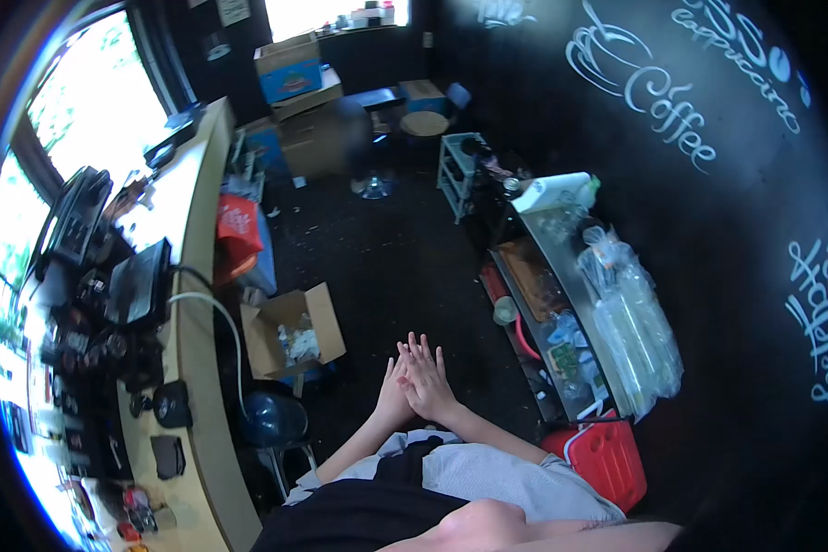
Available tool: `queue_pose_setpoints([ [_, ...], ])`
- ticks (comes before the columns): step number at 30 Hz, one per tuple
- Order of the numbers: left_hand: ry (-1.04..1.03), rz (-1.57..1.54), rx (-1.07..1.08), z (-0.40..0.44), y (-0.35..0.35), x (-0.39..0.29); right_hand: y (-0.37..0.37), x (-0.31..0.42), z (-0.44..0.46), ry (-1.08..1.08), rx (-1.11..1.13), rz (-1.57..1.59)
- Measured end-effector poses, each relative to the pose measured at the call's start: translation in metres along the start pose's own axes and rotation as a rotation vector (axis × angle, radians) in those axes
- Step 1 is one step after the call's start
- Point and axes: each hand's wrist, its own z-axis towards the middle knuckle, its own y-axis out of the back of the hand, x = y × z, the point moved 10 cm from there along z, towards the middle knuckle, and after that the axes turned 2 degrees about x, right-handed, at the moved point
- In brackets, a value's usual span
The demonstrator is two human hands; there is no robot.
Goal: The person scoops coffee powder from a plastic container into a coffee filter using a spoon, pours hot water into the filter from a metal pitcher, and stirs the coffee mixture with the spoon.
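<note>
Cardboard box [326, 319], left of the frame's middle, looks light and bendy; I'd hold its sides. Left hand [394, 393] and right hand [427, 379] touch, fingers straight, holding nothing.

The desk [207, 442] is cut off at the bottom. To the desk's right, the right hand [428, 382] hides part of the left hand [393, 397], and the white contents [301, 344] of an open box [259, 345] are too small to tell. Past the desk's far end, a tall shape [351, 131] is blurred.
</note>
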Motion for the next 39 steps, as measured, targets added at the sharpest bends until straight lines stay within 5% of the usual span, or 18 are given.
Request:
queue_pose_setpoints([
  [2,-0.031,0.047,0.06,-0.002,0.006,0.008,-0.003,0.007,0.003,-0.041,-0.088,0.011],
  [3,-0.06,-0.042,0.032,0.061,-0.04,-0.047,0.052,-0.064,-0.011,-0.07,-0.053,-0.076],
  [13,-0.233,-0.006,0.258,0.178,-0.047,-0.017,0.074,-0.147,0.059,-0.287,-0.214,-0.045],
  [20,-0.467,0.062,0.201,0.3,-0.037,-0.013,0.132,-0.203,0.134,-0.35,-0.391,-0.155],
  [26,-0.471,0.09,0.187,0.372,-0.041,0.001,0.139,-0.259,0.176,-0.498,-0.426,-0.079],
  [39,-0.692,0.126,0.284,0.538,-0.14,-0.084,0.223,-0.446,0.17,-0.831,-0.577,-0.136],
])
